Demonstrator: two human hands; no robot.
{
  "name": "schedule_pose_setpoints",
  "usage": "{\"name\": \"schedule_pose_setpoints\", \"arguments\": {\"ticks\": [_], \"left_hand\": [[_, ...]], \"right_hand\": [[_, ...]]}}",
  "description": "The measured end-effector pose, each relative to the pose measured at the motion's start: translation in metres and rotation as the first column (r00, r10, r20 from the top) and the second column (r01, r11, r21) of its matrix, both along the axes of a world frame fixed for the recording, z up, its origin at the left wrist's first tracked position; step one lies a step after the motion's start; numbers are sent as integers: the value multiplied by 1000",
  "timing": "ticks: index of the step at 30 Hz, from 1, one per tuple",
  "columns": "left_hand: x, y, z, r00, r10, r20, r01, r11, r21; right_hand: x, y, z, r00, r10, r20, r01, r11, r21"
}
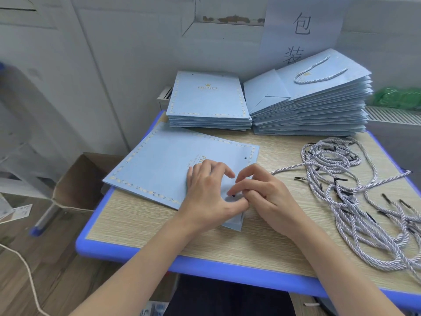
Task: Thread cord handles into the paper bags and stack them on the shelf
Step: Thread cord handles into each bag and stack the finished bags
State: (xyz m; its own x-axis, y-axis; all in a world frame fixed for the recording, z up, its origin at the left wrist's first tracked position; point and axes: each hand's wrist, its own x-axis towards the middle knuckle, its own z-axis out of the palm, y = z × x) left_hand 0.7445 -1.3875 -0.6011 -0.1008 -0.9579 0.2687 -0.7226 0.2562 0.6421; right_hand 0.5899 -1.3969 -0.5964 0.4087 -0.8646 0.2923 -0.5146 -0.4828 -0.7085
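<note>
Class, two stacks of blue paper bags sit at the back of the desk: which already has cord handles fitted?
The right-hand stack: a cord handle loops across its top bag.

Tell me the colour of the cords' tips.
Black tips on white-grey twisted cords, clearest in the head view.
</note>
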Motion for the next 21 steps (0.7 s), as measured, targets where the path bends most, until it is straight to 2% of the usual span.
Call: {"name": "schedule_pose_setpoints", "arguments": {"ticks": [2,4,8,10,14,17,21], "left_hand": [[2,0,2,999,-9,-39,10,1000,10],[4,0,2,998,-27,-51,28,999,21],[8,-2,3,992,-19,-121,23,999,32],[10,-3,3,985,-20,-169,26,999,35],[12,-6,0,981,-55,-186,63,997,40],[10,-7,0,989,-35,-146,42,998,44],[9,-3,4,993,-51,-106,55,998,35]], "right_hand": [[0,0,0,1000,4,-12,-4,1000,10],[1,1,1,999,-12,50,13,999,-31],[-5,1,3,966,-154,205,178,978,-105],[-4,2,3,969,-188,159,205,974,-98],[2,1,-2,987,-158,-22,158,987,10],[1,-2,1,990,-139,-31,142,983,116],[1,-3,5,991,-116,-70,124,984,128]]}}
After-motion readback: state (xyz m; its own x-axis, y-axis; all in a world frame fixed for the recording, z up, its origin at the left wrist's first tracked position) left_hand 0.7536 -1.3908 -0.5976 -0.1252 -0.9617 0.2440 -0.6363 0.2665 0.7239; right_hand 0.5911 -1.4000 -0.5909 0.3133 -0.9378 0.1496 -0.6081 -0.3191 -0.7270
